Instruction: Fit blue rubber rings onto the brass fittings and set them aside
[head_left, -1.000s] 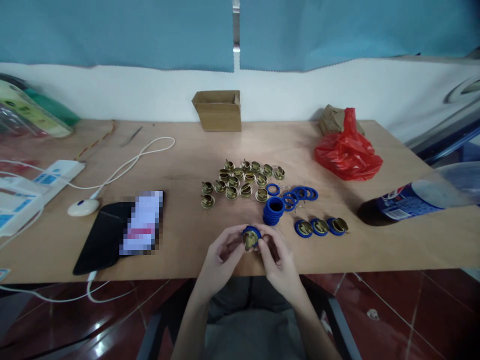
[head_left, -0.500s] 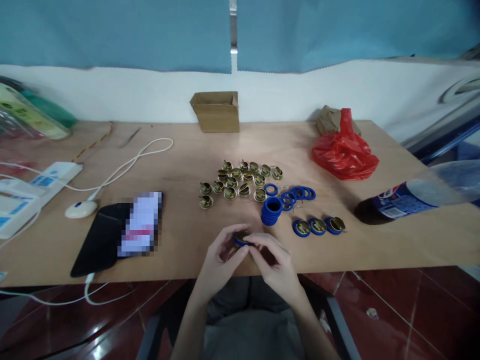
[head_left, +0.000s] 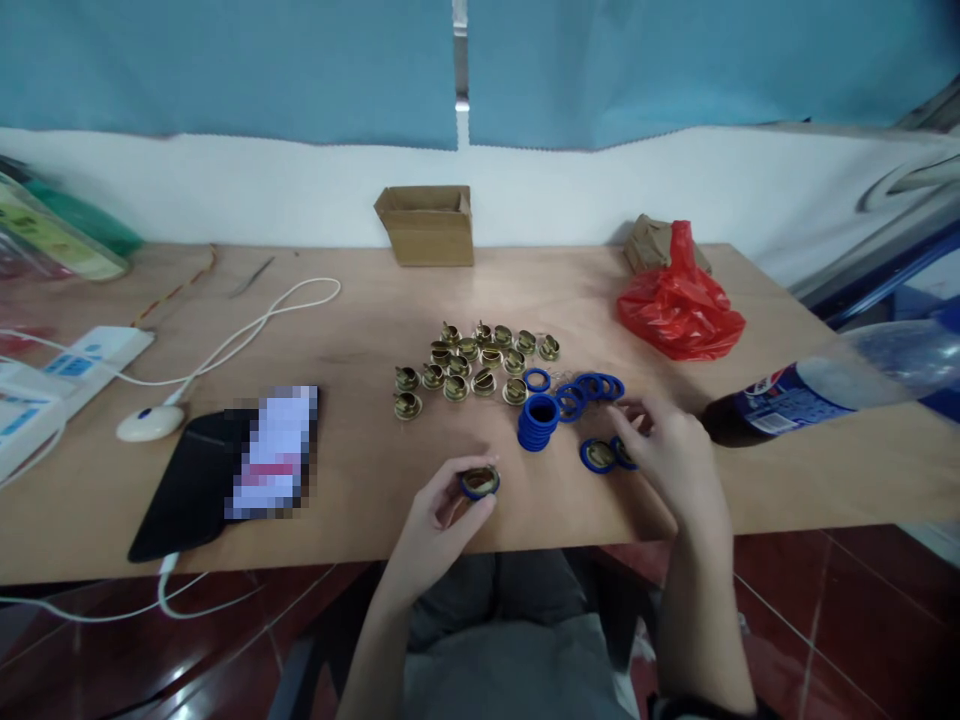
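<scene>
My left hand (head_left: pixel 439 520) is closed around a round brass fitting with a blue ring (head_left: pixel 480 484), held between thumb and fingers just above the table's front edge. My right hand (head_left: pixel 671 455) hovers over the table to the right, thumb and fingertips drawn together beside loose blue rings (head_left: pixel 592 386) and thin wire pieces. Whatever it may pinch is too small to tell. Under it lie brass fittings with blue rings (head_left: pixel 598 456), one of them partly covered. A stack of blue rings (head_left: pixel 537 436) stands between my hands. Beyond are several brass fittings (head_left: pixel 456 387) without blue rings.
A cola bottle (head_left: pixel 780 405) lies at the right, near a red plastic bag (head_left: pixel 679 315). At the back stands a cardboard box (head_left: pixel 433 235). Phones (head_left: pixel 191 490), a white cable (head_left: pixel 259 325) and a power strip (head_left: pixel 82 360) occupy the left.
My right hand has left the brass fitting and moved right, over the finished-looking pieces beside the loose rings. My left hand keeps hold of the fitting. The view has shifted slightly.
</scene>
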